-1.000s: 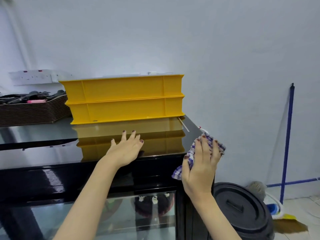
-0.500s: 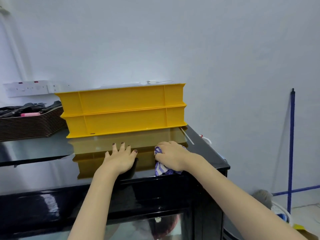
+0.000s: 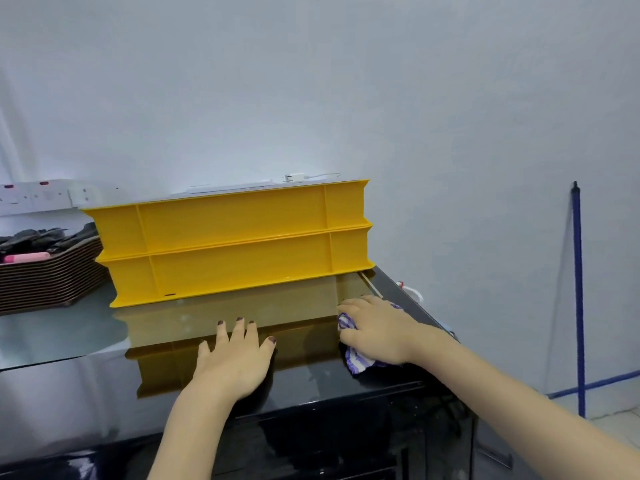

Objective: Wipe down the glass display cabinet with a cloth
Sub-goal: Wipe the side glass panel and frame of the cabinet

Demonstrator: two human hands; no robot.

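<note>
Right hand [image 3: 377,329] grips purple-checked cloth [image 3: 358,363] on glossy black cabinet top [image 3: 311,375]; left hand [image 3: 235,358], fingers flat, empty, likely bracing.

Your cabinet's glossy dark top [image 3: 69,341] carries two stacked yellow crates [image 3: 235,251] at its far middle, with a pile of brown trays [image 3: 45,278] just beside them at far left. Near the right edge, your right hand [image 3: 377,330] holds the checked cloth [image 3: 358,363] bunched against the glass. Your left hand [image 3: 235,362] rests flat left of it.
</note>
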